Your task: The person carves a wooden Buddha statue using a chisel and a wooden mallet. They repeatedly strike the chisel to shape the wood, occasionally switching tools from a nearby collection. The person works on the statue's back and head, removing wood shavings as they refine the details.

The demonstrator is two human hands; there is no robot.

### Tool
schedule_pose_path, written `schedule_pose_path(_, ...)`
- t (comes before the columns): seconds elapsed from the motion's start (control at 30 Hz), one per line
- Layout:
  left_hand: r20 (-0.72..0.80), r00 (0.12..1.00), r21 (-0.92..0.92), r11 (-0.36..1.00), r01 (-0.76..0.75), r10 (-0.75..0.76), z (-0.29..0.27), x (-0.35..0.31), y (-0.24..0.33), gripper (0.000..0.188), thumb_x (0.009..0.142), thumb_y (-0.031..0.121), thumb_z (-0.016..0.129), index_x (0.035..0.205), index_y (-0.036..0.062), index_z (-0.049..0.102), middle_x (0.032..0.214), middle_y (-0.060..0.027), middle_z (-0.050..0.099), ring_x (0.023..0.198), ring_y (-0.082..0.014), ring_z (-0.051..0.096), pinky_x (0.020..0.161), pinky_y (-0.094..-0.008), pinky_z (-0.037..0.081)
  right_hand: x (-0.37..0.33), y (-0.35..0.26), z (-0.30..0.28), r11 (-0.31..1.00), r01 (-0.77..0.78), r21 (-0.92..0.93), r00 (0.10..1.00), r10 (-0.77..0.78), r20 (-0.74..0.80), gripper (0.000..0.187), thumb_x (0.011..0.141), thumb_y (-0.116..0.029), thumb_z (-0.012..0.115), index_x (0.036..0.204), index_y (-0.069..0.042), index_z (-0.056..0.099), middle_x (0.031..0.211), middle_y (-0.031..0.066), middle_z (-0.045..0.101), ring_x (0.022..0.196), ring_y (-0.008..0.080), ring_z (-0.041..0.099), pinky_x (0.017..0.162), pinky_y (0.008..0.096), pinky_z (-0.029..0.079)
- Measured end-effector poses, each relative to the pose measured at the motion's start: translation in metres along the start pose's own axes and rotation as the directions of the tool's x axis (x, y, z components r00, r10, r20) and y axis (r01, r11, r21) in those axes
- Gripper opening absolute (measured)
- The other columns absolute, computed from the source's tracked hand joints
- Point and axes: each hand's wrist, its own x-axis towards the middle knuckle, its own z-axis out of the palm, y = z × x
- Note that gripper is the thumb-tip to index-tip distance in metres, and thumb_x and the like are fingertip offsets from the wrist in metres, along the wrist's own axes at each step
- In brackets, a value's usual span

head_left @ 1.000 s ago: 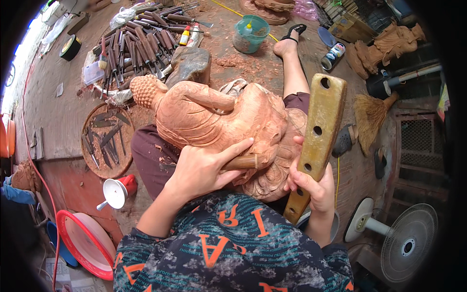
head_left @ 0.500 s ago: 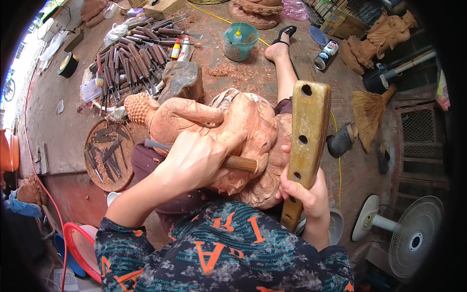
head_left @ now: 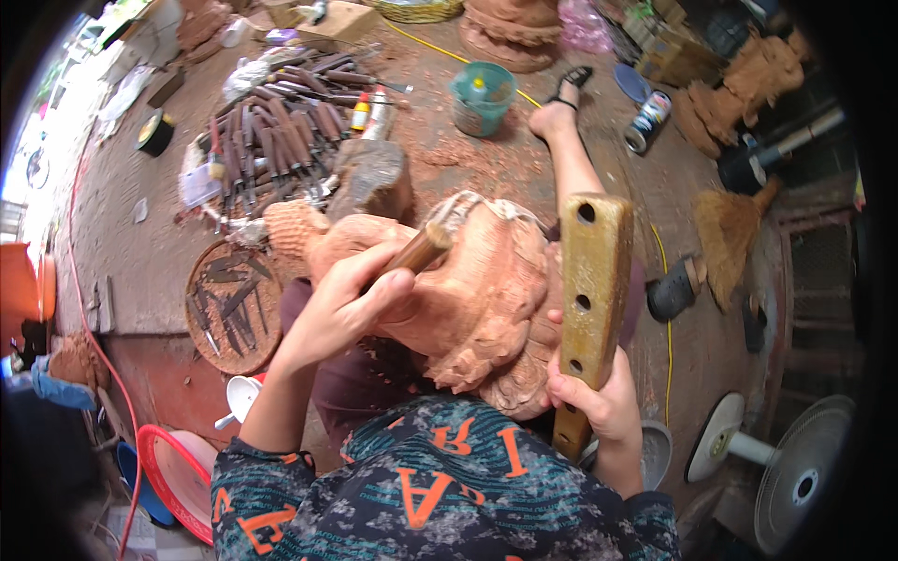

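Across my lap lies a reddish carved wooden statue [head_left: 472, 304], its knobbly head toward the left. My left hand [head_left: 346, 309] is closed around a carving chisel, and the round wooden handle [head_left: 419, 251] sticks up to the right over the statue's upper part. The chisel's blade is hidden by the hand and the carving. My right hand [head_left: 603, 397] grips the lower part of a long yellowish wooden mallet [head_left: 594, 266] with several holes along its face. The mallet stands roughly upright beside the statue's base, apart from the chisel.
A heap of wooden-handled chisels [head_left: 271, 140] lies at the far left, beside a dark wood block [head_left: 372, 182]. Closer sits a round tray [head_left: 201, 327] of blades. Beyond are a green bucket [head_left: 482, 98] and spray can [head_left: 647, 122]; a fan [head_left: 804, 477] stands right.
My left hand has turned the chisel, so its handle now points up and away instead of lying across the statue. The right hand still holds the mallet. The view has shifted slightly.
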Motion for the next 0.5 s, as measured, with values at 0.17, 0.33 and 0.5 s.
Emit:
schedule_pose_path(0.17,-0.069,0.998,-0.165,0.986,-0.006,-0.005,-0.018,0.005,0.002,0.047,0.099,0.020,0.051,0.142,0.0045,0.041,0.089,-0.0033,0.060,0.073,-0.0065,0.054,0.064,-0.0215,0.044,-0.005,-0.028,0.002,0.959,-0.114,-0.261,0.992,0.097,-0.077,0.067,0.077,-0.011,0.075,0.135,0.002,0.044,0.079,0.0041,0.059,0.063,0.0115,0.057,0.059,0.0255,0.049)
schedule_pose_path(0.33,-0.326,0.925,-0.022,0.977,-0.212,0.194,-0.110,0.028,0.001,0.056,0.098,0.015,0.047,0.151,0.0186,0.029,0.085,-0.0015,0.055,0.057,-0.0027,0.047,0.042,-0.0146,0.035,-0.025,-0.100,-0.007,0.793,-0.066,-0.606,0.993,-0.006,-0.116,0.051,0.069,-0.010,0.083,0.110,-0.003,0.054,0.080,-0.0011,0.058,0.070,0.0077,0.055,0.064,0.0237,0.044)
schedule_pose_path(0.5,-0.637,0.761,0.103,0.965,0.241,-0.122,-0.217,0.088,-0.062,0.055,0.094,0.003,0.044,0.148,0.0128,0.035,0.084,-0.0065,0.061,0.059,-0.0096,0.055,0.051,-0.0254,0.047,-0.020,-0.152,0.005,0.528,0.059,-0.847,0.950,-0.290,-0.115,0.059,0.063,-0.001,0.072,0.119,0.000,0.055,0.085,-0.0007,0.058,0.072,0.0079,0.052,0.067,0.0231,0.042)
